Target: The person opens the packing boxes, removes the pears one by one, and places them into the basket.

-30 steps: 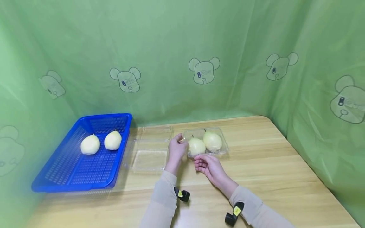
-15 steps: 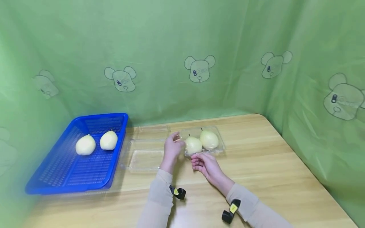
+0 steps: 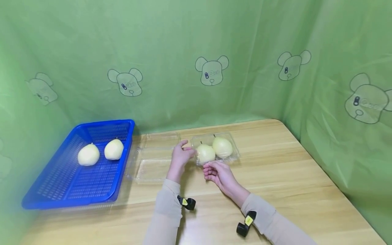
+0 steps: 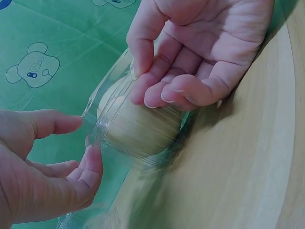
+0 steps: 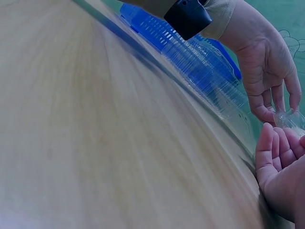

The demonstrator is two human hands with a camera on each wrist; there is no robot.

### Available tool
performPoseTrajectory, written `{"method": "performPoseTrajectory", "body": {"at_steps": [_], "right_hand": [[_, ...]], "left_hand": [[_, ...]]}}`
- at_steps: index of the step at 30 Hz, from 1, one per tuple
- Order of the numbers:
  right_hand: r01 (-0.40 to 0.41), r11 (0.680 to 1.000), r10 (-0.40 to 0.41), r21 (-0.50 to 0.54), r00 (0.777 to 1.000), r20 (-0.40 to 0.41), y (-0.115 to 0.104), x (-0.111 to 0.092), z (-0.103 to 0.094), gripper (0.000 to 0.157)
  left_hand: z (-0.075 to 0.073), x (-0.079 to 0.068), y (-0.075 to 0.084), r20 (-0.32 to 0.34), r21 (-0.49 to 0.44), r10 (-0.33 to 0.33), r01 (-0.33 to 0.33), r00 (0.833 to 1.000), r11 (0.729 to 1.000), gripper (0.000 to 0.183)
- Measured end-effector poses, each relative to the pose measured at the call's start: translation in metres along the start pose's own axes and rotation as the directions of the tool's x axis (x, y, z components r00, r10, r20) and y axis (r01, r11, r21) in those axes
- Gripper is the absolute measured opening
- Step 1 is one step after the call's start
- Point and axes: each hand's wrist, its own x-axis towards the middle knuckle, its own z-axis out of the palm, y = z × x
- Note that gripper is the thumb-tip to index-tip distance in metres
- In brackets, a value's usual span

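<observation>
Two pale yellow-green pears (image 3: 222, 147) sit side by side inside a clear plastic clamshell box (image 3: 235, 153), whose lid lies over them. At the box's left side, my left hand (image 3: 180, 156) has its thumb and fingertips on either side of the plastic rim, as the left wrist view shows. My right hand (image 3: 222, 175) pinches the front edge between thumb and forefinger, its other fingers curled below. In the left wrist view a pear (image 4: 143, 124) shows through the plastic, partly behind the right hand's fingers (image 4: 157, 98).
A blue plastic basket (image 3: 114, 189) at the left holds two more pears (image 3: 88, 154). Between it and my left hand lies another clear clamshell box (image 3: 153, 170), opened flat. A green curtain (image 3: 171, 102) with bear-head prints stands behind the wooden table (image 3: 275, 177).
The head view has shifted slightly, so everything appears further left and a little higher. Both hands stay at the box's left side and front edge, with little visible motion.
</observation>
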Motion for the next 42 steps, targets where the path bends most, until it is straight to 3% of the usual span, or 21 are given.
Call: {"method": "performPoseTrajectory", "body": {"at_steps": [12,18,27,35,42], "right_hand": [[0.019,1.0,-0.019,0.001,1.0,0.0,0.0004,0.0,0.0018,0.017],[0.015,1.0,-0.015,-0.01,1.0,-0.009,0.0022,0.001,-0.0002,0.016],[0.037,0.999,-0.037,-0.025,0.999,0.03,0.0019,0.0006,0.0012,0.017],[0.041,0.999,-0.04,-0.036,0.999,0.006,0.0025,0.0016,0.0013,0.018],[0.044,0.998,-0.044,-0.043,0.999,-0.008,0.0034,0.0014,0.0007,0.018]], "left_hand": [[-0.0038,0.0023,-0.0037,-0.019,0.067,0.007,-0.006,1.0,0.998,0.047],[-0.0031,0.0035,-0.0042,-0.007,0.118,0.007,-0.006,1.0,0.993,0.048],[-0.0036,0.0046,-0.0036,-0.011,0.094,0.001,0.0,1.0,0.996,0.044],[0.0006,0.0018,-0.0046,0.034,0.063,-0.006,0.004,0.999,0.998,0.045],[0.0006,0.0026,-0.0072,0.016,0.12,-0.004,0.002,1.0,0.993,0.044]]}}
